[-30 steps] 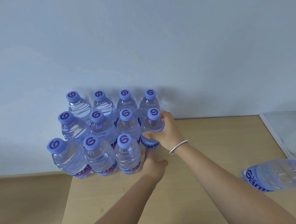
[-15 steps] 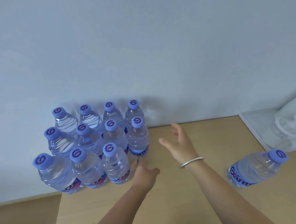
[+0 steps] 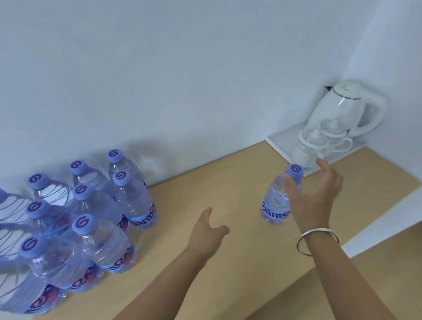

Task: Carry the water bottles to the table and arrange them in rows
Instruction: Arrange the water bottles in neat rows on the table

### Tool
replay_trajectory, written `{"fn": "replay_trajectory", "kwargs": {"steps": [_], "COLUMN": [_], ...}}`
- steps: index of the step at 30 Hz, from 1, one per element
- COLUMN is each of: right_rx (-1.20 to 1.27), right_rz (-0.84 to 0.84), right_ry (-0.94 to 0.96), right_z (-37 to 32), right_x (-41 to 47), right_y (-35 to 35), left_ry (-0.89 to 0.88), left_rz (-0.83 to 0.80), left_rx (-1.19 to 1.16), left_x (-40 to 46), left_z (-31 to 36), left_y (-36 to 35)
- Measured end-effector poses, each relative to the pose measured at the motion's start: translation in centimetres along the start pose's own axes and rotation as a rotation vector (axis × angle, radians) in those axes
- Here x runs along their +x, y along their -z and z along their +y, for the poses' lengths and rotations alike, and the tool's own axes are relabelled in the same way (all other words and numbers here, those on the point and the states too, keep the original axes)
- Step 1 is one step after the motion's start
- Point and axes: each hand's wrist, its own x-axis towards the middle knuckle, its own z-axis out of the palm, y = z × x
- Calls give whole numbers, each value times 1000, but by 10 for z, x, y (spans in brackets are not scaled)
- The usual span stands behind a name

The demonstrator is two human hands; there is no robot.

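Observation:
Several clear water bottles (image 3: 133, 202) with purple caps stand upright in rows at the left of the wooden table (image 3: 236, 258), against the wall. A single bottle (image 3: 275, 205) stands upright apart from them, further right. My right hand (image 3: 312, 195), with a silver bracelet on its wrist, is at this bottle's upper part. Its fingers are spread, and the thumb lies across the bottle's shoulder. My left hand (image 3: 207, 230) hovers over the bare table between the rows and the single bottle, with relaxed fingers and nothing in it.
A white tray (image 3: 278, 142) sits at the table's far right corner. It carries a white electric kettle (image 3: 346, 110) and upturned white cups (image 3: 311, 145), just behind the single bottle. The table's right edge lies close past the tray.
My right hand let go of a bottle in the rows and moved right to the single bottle. The view swung right and brought the kettle into sight. My left hand stayed low.

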Motion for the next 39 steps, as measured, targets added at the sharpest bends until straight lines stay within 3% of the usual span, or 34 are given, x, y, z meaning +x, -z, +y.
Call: {"fn": "replay_trajectory", "kwargs": {"steps": [4,8,22,26,32,39], "right_rx": [-143,-54,-114,-124,120,234], "right_rz": [-255,-397,-343,-374,-639,-939], "right_ry": [-198,-269,-297,-266,-113,-10], "right_z": [29,45,61,36,-43,-122], "right_x": [10,14,13,6,-10,-30], "right_y": [1,-13,-20,-23,-26,-42], "left_ry": [-17,-5,96,71,4,-204], "left_rz": [-25,-29,-15,-42,18,-98], "left_rx": [21,-8,-47,-61,-219,-369], "left_x": [-2,-6,-26,-30,-42,-83], "left_z": [5,8,-16,-13,-1,11], "left_y": [-11,-13,-6,8,36,74]}}
